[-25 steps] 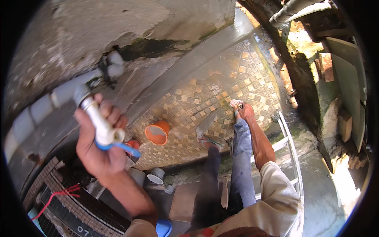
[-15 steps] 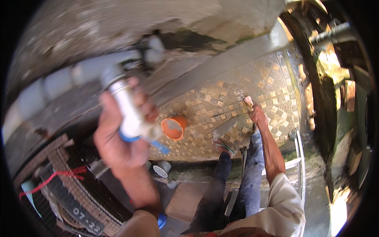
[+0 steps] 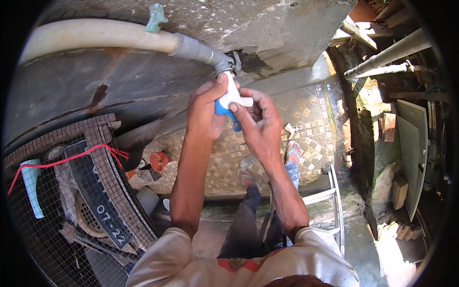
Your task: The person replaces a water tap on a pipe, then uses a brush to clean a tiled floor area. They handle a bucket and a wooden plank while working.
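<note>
A white plastic tap (image 3: pixel 232 92) with a blue handle (image 3: pixel 221 109) sits at the grey pipe elbow (image 3: pixel 223 64). My left hand (image 3: pixel 206 106) is closed around the tap's left side, its thumb pressed near the joint with the elbow. From the other side my right hand (image 3: pixel 263 119) grips the tap by its short white spout, thumb below and fingers curled behind. A thick pale pipe (image 3: pixel 105 34) runs from the left along the wall into the grey fitting. How far the tap sits inside the elbow is hidden by my fingers.
An orange-red bucket (image 3: pixel 158 161) stands on the tiled floor (image 3: pixel 220 162). Mesh cage panels (image 3: pixel 57 201) with a red rope (image 3: pixel 71 161) fill the left side. A metal ladder (image 3: pixel 337 210) stands at the right. A small pale object (image 3: pixel 291 130) lies by my sandalled foot.
My right hand has come up from low at the right, where it held a small pinkish thing, onto the tap's spout. My left hand and the tap appear further right in view.
</note>
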Demonstrator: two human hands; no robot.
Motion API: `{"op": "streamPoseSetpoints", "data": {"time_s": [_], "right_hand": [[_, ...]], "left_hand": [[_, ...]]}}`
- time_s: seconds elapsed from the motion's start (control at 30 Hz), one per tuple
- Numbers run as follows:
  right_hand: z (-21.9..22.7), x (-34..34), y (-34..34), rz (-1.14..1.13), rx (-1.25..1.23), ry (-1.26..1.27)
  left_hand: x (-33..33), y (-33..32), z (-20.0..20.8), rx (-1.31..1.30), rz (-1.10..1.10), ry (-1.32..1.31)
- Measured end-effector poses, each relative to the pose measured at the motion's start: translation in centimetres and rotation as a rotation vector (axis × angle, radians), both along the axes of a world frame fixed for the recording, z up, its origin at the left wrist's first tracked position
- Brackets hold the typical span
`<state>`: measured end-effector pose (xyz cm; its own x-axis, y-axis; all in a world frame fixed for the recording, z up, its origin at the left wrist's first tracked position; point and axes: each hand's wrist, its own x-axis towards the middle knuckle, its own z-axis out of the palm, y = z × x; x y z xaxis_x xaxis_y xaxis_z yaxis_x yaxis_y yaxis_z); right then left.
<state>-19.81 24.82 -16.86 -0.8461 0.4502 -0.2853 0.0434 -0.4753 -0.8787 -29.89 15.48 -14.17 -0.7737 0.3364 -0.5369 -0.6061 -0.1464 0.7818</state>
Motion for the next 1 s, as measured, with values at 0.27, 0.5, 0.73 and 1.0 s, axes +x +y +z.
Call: {"op": "streamPoseSetpoints", "data": {"time_s": [0.27, 0.5, 0.73, 1.0], "right_hand": [[0.4, -0.4, 0.8, 0.020, -0.202, 0.044], [-2.2, -0.9, 0.8, 0.056, -0.677, 0.091], [-2.4, -0.7, -0.3, 0.085, -1.000, 0.142], [-2.2, -0.1, -1.3, -0.128, 0.787, 0.227]], "left_hand": [[-1.3, -1.2, 0.6, 0.043, -0.177, -0.068], [-2.2, -2.5, -1.5, 0.122, -0.209, -0.030], [-2.0, -2.4, -2.3, 0.241, -0.223, -0.047], [-0.7, -1.0, -1.9, 0.149, 0.021, -0.040]]}}
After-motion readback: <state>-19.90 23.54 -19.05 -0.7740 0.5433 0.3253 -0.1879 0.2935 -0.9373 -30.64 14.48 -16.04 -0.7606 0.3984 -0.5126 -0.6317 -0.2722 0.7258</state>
